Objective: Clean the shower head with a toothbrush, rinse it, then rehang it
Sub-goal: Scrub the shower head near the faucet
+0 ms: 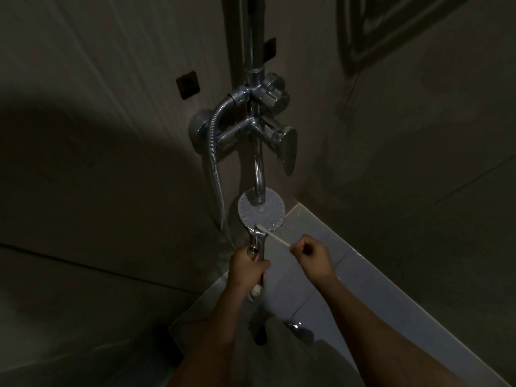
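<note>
Two dim walls of grey-brown tile (111, 135) meeting at a corner, above pale glossy floor tiles (335, 289). At the corner: chrome riser pipe (254, 32), chrome mixer tap (279, 135) with flat lever, ribbed chrome hose (213, 143) looping down at left, curved chrome spout (258, 169). Directly under spout: round chrome shower head (270, 216), white perforated face up. Left hand (245, 268): fingers wrapped round its chrome handle. Right hand (312, 256): curled, pinching tail of thin white toothbrush (275, 238); bristle end touching lower rim of perforated face. Hands near, not touching.
</note>
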Demonstrator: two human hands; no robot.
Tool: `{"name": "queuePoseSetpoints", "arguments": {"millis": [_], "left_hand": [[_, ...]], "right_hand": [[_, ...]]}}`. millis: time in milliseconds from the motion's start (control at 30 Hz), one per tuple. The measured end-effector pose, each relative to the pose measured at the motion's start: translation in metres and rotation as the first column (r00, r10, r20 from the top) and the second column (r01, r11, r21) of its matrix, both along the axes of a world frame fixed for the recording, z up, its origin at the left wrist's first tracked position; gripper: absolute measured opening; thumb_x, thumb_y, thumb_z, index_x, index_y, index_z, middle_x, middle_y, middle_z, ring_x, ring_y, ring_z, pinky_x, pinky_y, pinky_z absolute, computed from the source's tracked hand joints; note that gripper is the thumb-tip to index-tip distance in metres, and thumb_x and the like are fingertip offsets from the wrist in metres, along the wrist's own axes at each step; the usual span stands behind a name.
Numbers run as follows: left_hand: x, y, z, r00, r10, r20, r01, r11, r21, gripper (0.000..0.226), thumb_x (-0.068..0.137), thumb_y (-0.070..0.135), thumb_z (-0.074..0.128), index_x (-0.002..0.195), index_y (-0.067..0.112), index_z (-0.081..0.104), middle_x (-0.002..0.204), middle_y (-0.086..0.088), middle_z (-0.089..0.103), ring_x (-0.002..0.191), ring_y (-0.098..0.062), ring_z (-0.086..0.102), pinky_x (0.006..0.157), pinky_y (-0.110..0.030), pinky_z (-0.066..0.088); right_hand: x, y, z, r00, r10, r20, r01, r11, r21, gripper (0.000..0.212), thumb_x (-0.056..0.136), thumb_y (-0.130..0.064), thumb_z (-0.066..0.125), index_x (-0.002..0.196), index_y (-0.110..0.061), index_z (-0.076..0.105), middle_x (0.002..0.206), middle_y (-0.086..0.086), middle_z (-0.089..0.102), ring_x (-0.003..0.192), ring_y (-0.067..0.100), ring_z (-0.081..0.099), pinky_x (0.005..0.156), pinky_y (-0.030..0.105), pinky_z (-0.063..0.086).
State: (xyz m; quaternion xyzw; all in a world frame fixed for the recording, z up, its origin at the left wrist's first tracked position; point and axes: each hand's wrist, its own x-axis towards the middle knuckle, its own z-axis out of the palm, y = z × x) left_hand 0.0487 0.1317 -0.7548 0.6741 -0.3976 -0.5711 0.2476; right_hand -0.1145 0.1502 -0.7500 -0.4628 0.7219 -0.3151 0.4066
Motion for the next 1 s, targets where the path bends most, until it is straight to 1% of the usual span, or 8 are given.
{"name": "queuePoseSetpoints", "arguments": {"millis": [133,200,300,500,633,700,800,1000], "left_hand": [[-0.004,0.001,0.002,0.999,0.035,-0.014,-0.035,0.999,-0.005,0.022,0.065,-0.002,0.072,0.061,0.016,0.059,0.063,-0.003,0.065,0.062,-0.024,0.059,0.066,-0.039,0.051],[-0.004,0.000,0.002,0.999,0.045,-0.009,-0.045,0.999,-0.008,0.024,0.064,-0.003,0.071,0.058,0.015,0.055,0.057,-0.003,0.061,0.059,-0.024,0.056,0.062,-0.037,0.048],[-0.004,0.000,0.004,0.998,0.062,0.000,-0.062,0.998,-0.005,0.029,0.065,-0.006,0.068,0.056,0.016,0.050,0.050,0.001,0.056,0.056,-0.023,0.054,0.060,-0.036,0.045],[-0.005,0.001,0.010,0.999,0.011,0.030,-0.010,1.000,-0.028,0.031,0.071,-0.005,0.069,0.063,0.020,0.053,0.063,0.005,0.059,0.060,-0.015,0.056,0.062,-0.025,0.046],[-0.007,0.012,0.006,0.999,-0.016,0.040,0.017,1.000,-0.024,0.033,0.070,-0.007,0.069,0.057,0.018,0.052,0.044,0.010,0.057,0.042,0.000,0.052,0.043,-0.013,0.041],[-0.006,0.020,0.002,0.998,-0.021,0.061,0.022,1.000,-0.013,0.032,0.069,-0.006,0.069,0.055,0.019,0.054,0.043,0.011,0.058,0.041,0.000,0.053,0.047,-0.017,0.046],[-0.004,0.030,-0.001,0.996,-0.041,0.079,0.040,0.999,0.009,0.027,0.069,-0.002,0.071,0.060,0.021,0.058,0.061,0.004,0.064,0.059,-0.017,0.061,0.064,-0.034,0.053],[-0.001,0.041,0.003,0.993,-0.012,0.116,0.014,1.000,-0.019,0.031,0.070,-0.004,0.069,0.061,0.022,0.055,0.059,0.007,0.060,0.045,0.002,0.055,0.052,-0.020,0.046]], "right_hand": [[-0.015,-0.009,0.000,0.992,-0.089,-0.087,0.091,0.996,0.021,0.024,0.088,-0.015,0.059,0.066,-0.021,0.052,0.066,0.001,0.055,0.063,0.013,0.050,0.057,0.024,0.038],[-0.021,-0.012,0.000,0.980,-0.164,-0.114,0.168,0.986,0.024,0.025,0.089,-0.016,0.057,0.067,-0.024,0.049,0.068,-0.001,0.055,0.065,0.013,0.051,0.058,0.024,0.038],[-0.027,-0.011,-0.001,0.955,-0.280,-0.094,0.286,0.957,0.048,0.016,0.091,-0.017,0.056,0.075,-0.020,0.053,0.074,-0.001,0.056,0.067,0.011,0.052,0.060,0.025,0.038],[-0.029,0.005,-0.001,0.911,-0.413,0.006,0.412,0.909,0.062,0.011,0.092,-0.014,0.053,0.087,-0.005,0.058,0.080,0.010,0.058,0.071,0.019,0.053,0.060,0.027,0.041],[-0.034,0.015,-0.004,0.900,-0.435,0.002,0.433,0.896,0.097,0.009,0.092,-0.015,0.053,0.090,-0.009,0.058,0.084,0.009,0.060,0.077,0.021,0.055,0.070,0.031,0.043],[-0.036,0.018,-0.004,0.895,-0.446,-0.009,0.445,0.890,0.096,0.009,0.092,-0.015,0.052,0.090,-0.010,0.058,0.083,0.007,0.059,0.076,0.019,0.054,0.069,0.030,0.042],[-0.035,0.021,-0.002,0.898,-0.439,-0.006,0.438,0.894,0.096,0.008,0.092,-0.016,0.052,0.091,-0.010,0.058,0.083,0.007,0.058,0.075,0.017,0.053,0.065,0.030,0.042],[-0.030,0.031,0.000,0.908,-0.419,-0.008,0.418,0.904,0.090,0.007,0.092,-0.016,0.053,0.087,-0.012,0.056,0.080,0.006,0.057,0.076,0.020,0.055,0.071,0.033,0.045]]}}
